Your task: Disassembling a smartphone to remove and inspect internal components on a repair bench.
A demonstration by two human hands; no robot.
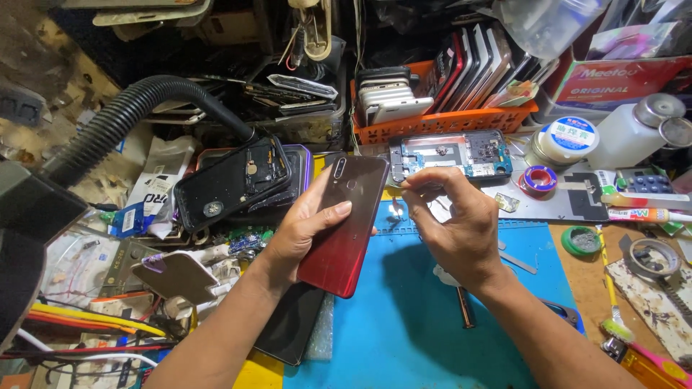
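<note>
The blue mat (432, 317) fills the middle of a crowded bench, and over its top left corner the left hand (306, 230) holds a red phone (344, 223) back side up, palm underneath and thumb laid across the glossy shell. The shell looks whole and seated, with no gap showing along the edges I can see, so I judge the phone either closed up or not yet opened. An opened phone frame (450, 155) with its board bare lies just past the hands, and a black phone (231, 180) rests to the left, both apparently unfinished. The right hand (458, 227) hovers beside the red phone with fingertips (412, 184) pinched together; whatever they grip is too small to make out. The red phone's screen side is hidden.
</note>
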